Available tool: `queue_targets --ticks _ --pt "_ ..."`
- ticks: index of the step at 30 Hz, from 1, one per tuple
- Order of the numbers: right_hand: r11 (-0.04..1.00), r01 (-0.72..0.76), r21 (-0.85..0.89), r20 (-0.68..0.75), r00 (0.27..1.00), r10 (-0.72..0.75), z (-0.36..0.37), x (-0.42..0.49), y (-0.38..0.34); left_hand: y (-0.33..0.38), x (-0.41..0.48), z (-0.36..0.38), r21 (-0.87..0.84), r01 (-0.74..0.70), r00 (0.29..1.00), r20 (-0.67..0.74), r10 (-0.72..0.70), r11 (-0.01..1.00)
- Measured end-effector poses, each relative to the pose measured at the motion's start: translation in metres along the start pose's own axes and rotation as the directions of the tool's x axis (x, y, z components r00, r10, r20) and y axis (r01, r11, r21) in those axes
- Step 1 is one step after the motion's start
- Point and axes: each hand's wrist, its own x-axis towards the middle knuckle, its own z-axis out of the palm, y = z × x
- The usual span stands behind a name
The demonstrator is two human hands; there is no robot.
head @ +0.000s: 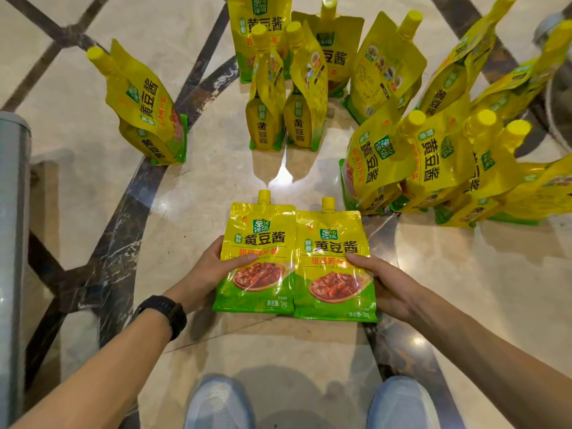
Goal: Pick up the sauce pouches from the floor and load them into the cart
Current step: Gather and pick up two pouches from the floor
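- Left hand (210, 270): closed on the left pouch (260, 243) at its left edge, thumb laid across the front, fingers hidden behind.
- Watch (167, 311), dark, worn on the left wrist.
- Right hand (387, 283): closed on the right pouch (334, 258) at its right edge, thumb laid on the front, fingers hidden behind.
- The two pouches are held side by side, inner edges touching, fronts to the camera, yellow caps pointing away. Whether their bases touch the floor (93, 212) cannot be told.
- Shoes (216, 404), pale blue, seen below the forearms, one under each arm.
- Pair (266, 113) of pouches stood upright on the floor beyond the held ones, just beside each other.
- Back row (257, 32) of further pouches stood behind the pair.
- Lone pouch (145, 103) stood to the left, well apart from the rest, leaning.
- Cluster (433, 162) of many pouches crowded at the right, touching and overlapping, some tilted.
- Floor is polished marble, cream with dark inlaid bands.
- Grey post (12, 243) noted at the left edge; what it belongs to cannot be told.
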Motion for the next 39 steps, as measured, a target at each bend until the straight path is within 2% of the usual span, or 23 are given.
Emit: queue_targets --ticks 2,6,11,16,20,27,32,36,39 --pt "1.0 -0.003 -0.019 0.029 1.0 0.004 0.002 -0.002 -0.001 0.0 0.0 -0.001 0.011 -0.005 1.0 -0.008 0.005 1.0" --pt "0.992 -0.013 -0.123 -0.021 1.0 0.011 0.009 0.0 -0.005 0.002 0.0 0.001 0.027 0.008 1.0 -0.013 -0.008 1.0" --pt "0.995 -0.027 -0.099 -0.025 0.999 0.025 0.005 0.003 0.001 0.005 -0.001 0.002 0.041 0.042 0.999 -0.027 -0.041 0.998" --pt "0.993 -0.001 -0.122 -0.034 0.999 -0.003 0.007 0.005 0.005 0.011 0.0 -0.003 0.08 0.102 0.994 0.031 -0.105 0.992" --pt "0.994 0.015 -0.11 -0.064 0.998 -0.023 0.011 0.004 0.006 0.009 0.001 -0.004 0.139 0.081 0.995 0.05 -0.089 0.987" --pt "0.991 0.018 -0.131 -0.06 0.998 -0.026 0.011 0.0 0.01 0.003 -0.002 0.003 0.08 0.071 0.997 0.033 -0.074 0.994" --pt "0.989 0.054 -0.14 -0.148 0.986 -0.074 0.017 -0.007 0.018 0.002 -0.016 0.01 0.122 0.022 0.999 0.032 -0.026 0.992" --pt "0.989 0.061 -0.135 -0.18 0.98 -0.085 0.026 -0.035 0.019 0.007 -0.05 0.015 0.049 0.027 1.0 -0.01 -0.027 0.998" --pt "0.988 0.077 -0.131 -0.137 0.986 -0.095 0.041 -0.075 0.006 0.03 -0.091 0.022 0.015 0.032 0.999 -0.043 -0.031 0.999"
